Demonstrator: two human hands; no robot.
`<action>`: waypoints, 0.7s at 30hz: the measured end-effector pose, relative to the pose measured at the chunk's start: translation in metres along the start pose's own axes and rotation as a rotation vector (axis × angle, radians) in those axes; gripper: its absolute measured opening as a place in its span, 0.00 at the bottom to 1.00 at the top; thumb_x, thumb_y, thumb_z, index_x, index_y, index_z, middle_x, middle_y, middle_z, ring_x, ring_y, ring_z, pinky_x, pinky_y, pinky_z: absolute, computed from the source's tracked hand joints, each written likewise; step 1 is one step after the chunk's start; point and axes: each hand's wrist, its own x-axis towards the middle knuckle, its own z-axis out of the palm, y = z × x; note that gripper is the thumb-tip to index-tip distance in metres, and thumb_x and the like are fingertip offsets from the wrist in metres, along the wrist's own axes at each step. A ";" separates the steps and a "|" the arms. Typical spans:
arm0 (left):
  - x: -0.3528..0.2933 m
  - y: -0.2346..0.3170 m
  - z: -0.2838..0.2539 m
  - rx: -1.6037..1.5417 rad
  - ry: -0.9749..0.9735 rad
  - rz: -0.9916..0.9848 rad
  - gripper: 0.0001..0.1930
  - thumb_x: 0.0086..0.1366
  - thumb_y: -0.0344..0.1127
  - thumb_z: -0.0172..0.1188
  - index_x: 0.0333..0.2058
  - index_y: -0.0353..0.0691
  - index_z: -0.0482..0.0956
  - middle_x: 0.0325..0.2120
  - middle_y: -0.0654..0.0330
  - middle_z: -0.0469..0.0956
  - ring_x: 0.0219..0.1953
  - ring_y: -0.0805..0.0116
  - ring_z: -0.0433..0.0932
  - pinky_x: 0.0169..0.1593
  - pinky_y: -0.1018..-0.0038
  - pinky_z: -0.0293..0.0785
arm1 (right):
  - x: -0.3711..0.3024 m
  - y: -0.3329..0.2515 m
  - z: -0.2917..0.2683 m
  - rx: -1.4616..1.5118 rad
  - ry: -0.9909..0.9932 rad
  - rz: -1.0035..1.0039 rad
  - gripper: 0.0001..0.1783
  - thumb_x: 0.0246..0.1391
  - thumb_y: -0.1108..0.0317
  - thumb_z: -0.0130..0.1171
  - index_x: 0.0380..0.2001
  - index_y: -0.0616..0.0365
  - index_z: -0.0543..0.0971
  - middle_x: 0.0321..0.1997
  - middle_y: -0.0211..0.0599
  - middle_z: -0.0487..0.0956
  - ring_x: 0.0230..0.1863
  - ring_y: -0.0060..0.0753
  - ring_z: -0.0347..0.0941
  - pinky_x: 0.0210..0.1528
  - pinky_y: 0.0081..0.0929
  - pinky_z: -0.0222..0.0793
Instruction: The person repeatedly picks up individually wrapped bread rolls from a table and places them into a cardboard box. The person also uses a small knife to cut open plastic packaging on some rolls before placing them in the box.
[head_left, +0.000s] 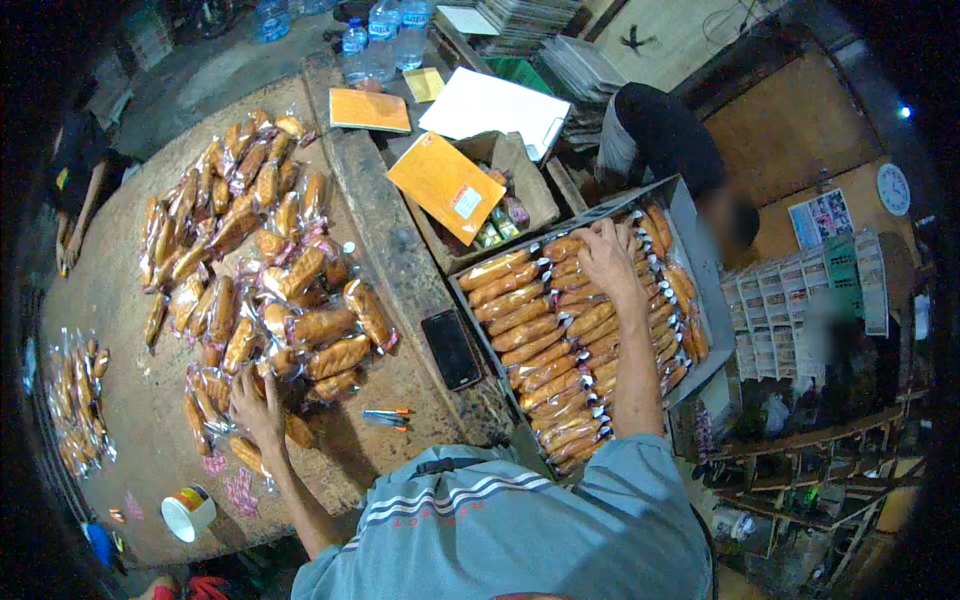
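Observation:
A heap of bread rolls in clear plastic wrappers lies on the wooden table to my left. At the heap's near edge my left hand rests with its fingers apart over the wrapped rolls. To my right, a grey crate holds wrapped bread rolls laid in close rows. My right hand reaches to the crate's far part, fingers bent down around a wrapped roll among the rows. Its fingertips are partly hidden.
A black phone and several pens lie nearby. Orange booklets and a cardboard box sit beyond the crate. A white cup stands at lower left. One person bends beyond the crate; another is far left.

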 end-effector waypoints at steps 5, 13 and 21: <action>0.000 0.001 0.003 -0.006 -0.015 0.001 0.25 0.74 0.52 0.59 0.62 0.47 0.78 0.60 0.55 0.76 0.63 0.52 0.73 0.66 0.50 0.60 | 0.012 -0.002 0.002 -0.082 0.042 -0.089 0.15 0.62 0.53 0.64 0.47 0.44 0.87 0.51 0.40 0.70 0.56 0.50 0.65 0.63 0.57 0.59; -0.001 0.023 -0.009 -0.039 0.112 0.004 0.27 0.72 0.51 0.62 0.65 0.47 0.78 0.61 0.52 0.75 0.65 0.51 0.70 0.68 0.50 0.58 | -0.017 -0.037 -0.009 0.046 0.065 -0.083 0.24 0.60 0.54 0.69 0.57 0.50 0.83 0.56 0.43 0.71 0.62 0.51 0.64 0.67 0.53 0.57; -0.017 0.061 -0.035 -0.144 0.236 0.094 0.24 0.63 0.35 0.70 0.58 0.43 0.80 0.57 0.53 0.77 0.61 0.50 0.73 0.65 0.53 0.64 | -0.067 -0.124 -0.022 0.627 0.368 -0.046 0.11 0.60 0.72 0.67 0.45 0.61 0.84 0.49 0.42 0.78 0.55 0.44 0.74 0.62 0.41 0.68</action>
